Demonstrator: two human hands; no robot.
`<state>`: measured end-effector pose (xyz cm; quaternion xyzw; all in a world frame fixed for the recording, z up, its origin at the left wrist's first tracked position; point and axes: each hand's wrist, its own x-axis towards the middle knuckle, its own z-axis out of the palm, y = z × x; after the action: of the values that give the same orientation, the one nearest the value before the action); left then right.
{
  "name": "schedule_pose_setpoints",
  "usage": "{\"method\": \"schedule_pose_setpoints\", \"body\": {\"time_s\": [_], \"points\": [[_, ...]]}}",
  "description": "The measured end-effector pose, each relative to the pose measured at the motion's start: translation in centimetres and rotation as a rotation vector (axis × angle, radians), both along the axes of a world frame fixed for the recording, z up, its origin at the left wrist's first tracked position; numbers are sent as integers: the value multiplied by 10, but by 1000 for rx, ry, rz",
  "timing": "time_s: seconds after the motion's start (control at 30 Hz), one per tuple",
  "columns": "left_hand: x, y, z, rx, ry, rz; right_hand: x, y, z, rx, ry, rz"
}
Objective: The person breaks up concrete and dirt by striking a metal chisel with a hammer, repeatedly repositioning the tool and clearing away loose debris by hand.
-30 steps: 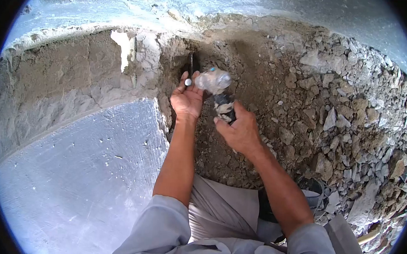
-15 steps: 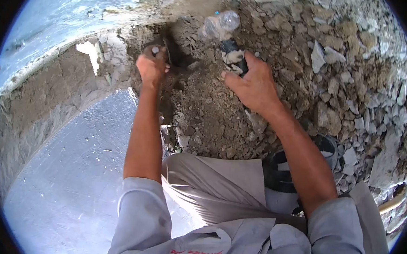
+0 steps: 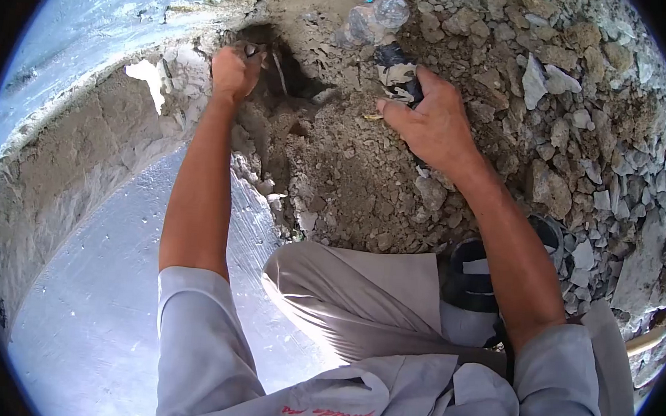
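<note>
At the left rim of a dark hole (image 3: pixel 299 80) in the soil, my left hand (image 3: pixel 234 72) is closed round a small tool (image 3: pixel 251 49), of which only a rounded end shows. A thin strip (image 3: pixel 280 73) stands in the hole just right of that hand. My right hand (image 3: pixel 433 123) grips a dark, tan-patched object (image 3: pixel 397 73), thumb on its near side. Beyond that object lies a crumpled clear plastic bottle (image 3: pixel 375 20) on the dirt.
Broken stones (image 3: pixel 558 138) cover the ground at the right. A pale smooth slab (image 3: pixel 140 249) lies at the lower left, beside a rough curved wall edge (image 3: pixel 85 139). A shoe (image 3: pixel 470 277) is below my right forearm, and a wooden handle (image 3: pixel 645 339) lies at the far right.
My left hand has moved left and up, exposing more of the hole and the thin strip. The view has shifted slightly, while my right hand keeps its grip.
</note>
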<state>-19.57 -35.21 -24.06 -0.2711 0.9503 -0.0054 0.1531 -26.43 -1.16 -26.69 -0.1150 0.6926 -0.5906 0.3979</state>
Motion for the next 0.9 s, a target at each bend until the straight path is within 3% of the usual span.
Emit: {"method": "schedule_pose_setpoints", "body": {"time_s": [0.23, 0.33, 0.53, 0.63, 0.73, 0.8, 0.9], "points": [[7, -16, -10, 43, -57, 77, 5, -4, 5, -13, -51, 5], [6, -22, -21, -88, -161, 77, 9, -7, 1, -6, -51, 18], [1, -13, -15, -80, -231, -43, 10, -15, 11, 15, -28, 66], [3, -28, -23, 19, -211, 5, 11, -23, 14, -32, 20, 74], [5, -26, -24, 603, -10, 650, 10, -38, 18, -96, 52, 86], [20, -47, -52, 390, 57, 352, 11, -51, 21, -108, 57, 95], [18, -38, -49, 196, 50, 244, 17, -77, 17, -83, 56, 114]]}}
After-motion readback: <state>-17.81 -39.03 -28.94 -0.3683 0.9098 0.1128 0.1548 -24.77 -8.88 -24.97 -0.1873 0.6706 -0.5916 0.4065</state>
